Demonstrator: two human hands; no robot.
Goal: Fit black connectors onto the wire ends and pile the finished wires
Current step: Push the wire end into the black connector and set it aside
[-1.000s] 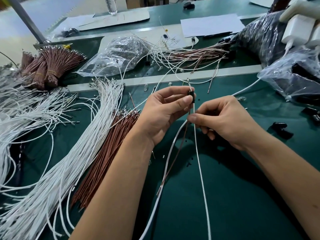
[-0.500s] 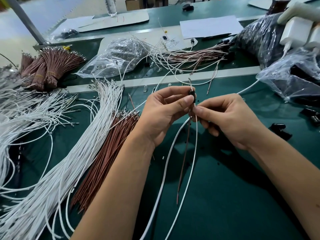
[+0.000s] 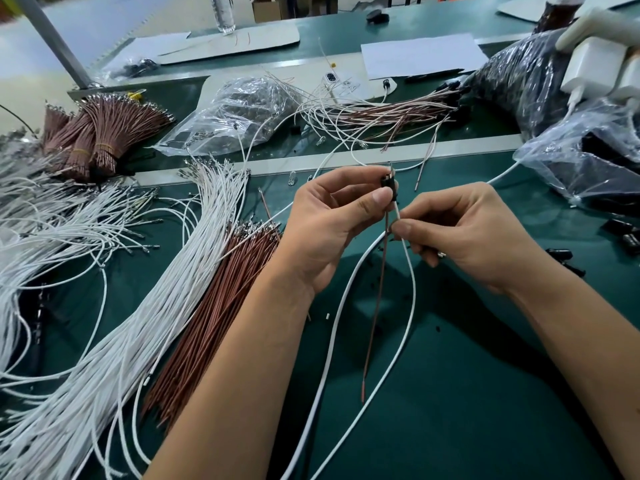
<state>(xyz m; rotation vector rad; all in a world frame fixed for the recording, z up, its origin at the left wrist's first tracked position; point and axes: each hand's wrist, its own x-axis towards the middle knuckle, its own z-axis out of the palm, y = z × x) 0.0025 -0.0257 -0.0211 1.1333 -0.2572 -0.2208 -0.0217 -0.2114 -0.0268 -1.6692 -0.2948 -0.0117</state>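
Observation:
My left hand (image 3: 332, 223) pinches a small black connector (image 3: 387, 183) between thumb and fingers, held above the green mat. My right hand (image 3: 460, 233) pinches a white wire (image 3: 412, 271) just below the connector. A brown wire (image 3: 375, 313) hangs from the connector beside the white one. To the left lie a fan of loose white wires (image 3: 166, 289) and a bundle of brown wires (image 3: 211, 323). A pile of finished brown and white wires (image 3: 391, 112) lies behind the grey strip at the back.
Loose black connectors (image 3: 568, 261) lie on the mat at right. Plastic bags (image 3: 588, 154) of parts sit at the right, another clear bag (image 3: 239, 116) at back centre. Tied brown wire bundles (image 3: 100, 136) stand at back left. White chargers (image 3: 595, 69) hang at upper right.
My right hand has slid up the white wire toward the connector, then eased slightly down. The hanging brown and white wires have swung, the white one now bowing to the right.

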